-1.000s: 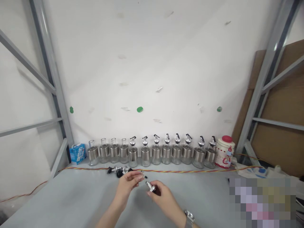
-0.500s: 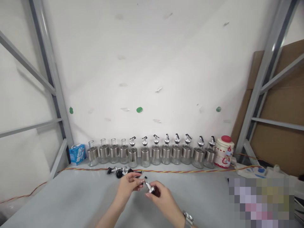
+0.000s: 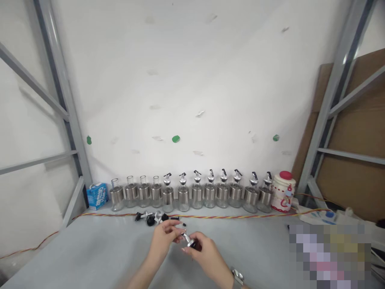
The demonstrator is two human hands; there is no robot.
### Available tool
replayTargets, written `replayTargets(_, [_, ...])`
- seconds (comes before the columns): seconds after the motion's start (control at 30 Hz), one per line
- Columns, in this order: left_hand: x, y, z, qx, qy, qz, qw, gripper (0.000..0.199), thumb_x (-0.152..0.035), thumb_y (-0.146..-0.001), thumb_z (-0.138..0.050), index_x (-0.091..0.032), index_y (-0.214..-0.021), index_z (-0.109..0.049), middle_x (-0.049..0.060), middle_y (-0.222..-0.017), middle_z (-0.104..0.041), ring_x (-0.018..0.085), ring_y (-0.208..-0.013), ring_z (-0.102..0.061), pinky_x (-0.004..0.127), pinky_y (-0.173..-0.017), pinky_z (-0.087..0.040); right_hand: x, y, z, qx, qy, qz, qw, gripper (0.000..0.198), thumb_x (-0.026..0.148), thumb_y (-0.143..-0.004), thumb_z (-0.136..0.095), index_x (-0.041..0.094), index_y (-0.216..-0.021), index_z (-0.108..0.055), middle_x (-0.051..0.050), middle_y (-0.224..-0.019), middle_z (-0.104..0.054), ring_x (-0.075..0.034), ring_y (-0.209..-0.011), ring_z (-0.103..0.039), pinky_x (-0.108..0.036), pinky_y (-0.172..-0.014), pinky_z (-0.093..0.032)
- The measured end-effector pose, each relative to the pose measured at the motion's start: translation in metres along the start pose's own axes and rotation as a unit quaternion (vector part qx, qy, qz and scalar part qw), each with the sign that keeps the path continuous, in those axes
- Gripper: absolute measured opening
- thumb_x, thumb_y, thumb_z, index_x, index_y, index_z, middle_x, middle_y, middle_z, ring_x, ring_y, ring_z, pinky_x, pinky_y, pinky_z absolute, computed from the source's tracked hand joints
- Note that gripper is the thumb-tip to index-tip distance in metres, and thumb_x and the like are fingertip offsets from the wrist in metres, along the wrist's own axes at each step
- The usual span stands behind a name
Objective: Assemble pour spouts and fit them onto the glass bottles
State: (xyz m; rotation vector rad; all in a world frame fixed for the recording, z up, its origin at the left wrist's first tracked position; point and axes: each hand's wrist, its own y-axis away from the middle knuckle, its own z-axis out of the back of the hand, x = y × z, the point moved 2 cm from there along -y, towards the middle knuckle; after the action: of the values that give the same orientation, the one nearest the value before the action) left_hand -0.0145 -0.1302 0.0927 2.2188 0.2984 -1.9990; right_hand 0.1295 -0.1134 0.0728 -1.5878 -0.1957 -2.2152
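My hands have closed in since a second ago: right hand (image 3: 201, 248) pinches the spout cap (image 3: 188, 240), left hand (image 3: 164, 237) fingers now meet it, low over the near surface (image 3: 90, 253).

White wall (image 3: 192, 72), grey table (image 3: 90, 253)

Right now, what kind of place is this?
Probably a small assembly or packing bench: a row of steel-sleeved glass bottles along the wall, loose pourer spouts on the grey table, bare metal racking.
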Motion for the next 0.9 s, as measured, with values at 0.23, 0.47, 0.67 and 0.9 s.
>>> replayTargets(0.23, [0.0,-0.001,-0.002,0.023,-0.009,-0.005,1.0,0.026,-0.022,-0.05,-0.071,-0.012,-0.071,-0.058,-0.003,-0.048,-0.058,0.01,-0.048,-0.053,0.02,-0.047,-0.042,-0.001,0.003,0.0,-0.004,0.021,0.041,0.999,0.021,0.026,-0.06,-0.064,0.016,-0.078,-0.058,0.0,-0.064,-0.055,-0.014,-0.061,-0.048,-0.021,-0.055,-0.036])
replayTargets(0.47, [0.001,0.007,0.002,0.114,0.004,0.087,0.99,0.034,-0.045,-0.064,-0.06,-0.012,-0.065,-0.054,0.001,-0.062,-0.058,0.009,-0.049,-0.053,0.017,-0.038,-0.032,0.016,0.004,0.006,0.036,-0.043,0.05,0.997,0.023,0.024,-0.063,-0.062,0.016,-0.084,-0.059,0.0,-0.065,-0.056,-0.014,-0.061,-0.048,-0.023,-0.058,-0.038])
replayTargets(0.67, [-0.005,0.023,-0.007,0.209,0.106,0.135,0.963,0.036,-0.046,-0.075,-0.048,-0.012,-0.079,-0.057,0.003,-0.072,-0.059,0.012,-0.063,-0.057,0.027,-0.064,-0.046,0.024,0.009,0.005,0.085,-0.129,0.061,0.986,0.023,0.021,-0.065,-0.06,0.015,-0.087,-0.062,-0.002,-0.071,-0.059,-0.014,-0.062,-0.05,-0.023,-0.058,-0.04])
replayTargets(0.9, [-0.007,0.029,-0.016,0.266,0.153,0.149,0.94,0.042,-0.05,-0.077,-0.042,-0.011,-0.076,-0.057,0.005,-0.069,-0.057,0.013,-0.061,-0.057,0.034,-0.07,-0.047,0.026,0.011,0.003,0.11,-0.145,0.077,0.98,0.018,0.015,-0.067,-0.055,0.016,-0.083,-0.064,-0.001,-0.071,-0.058,-0.014,-0.065,-0.049,-0.022,-0.057,-0.041])
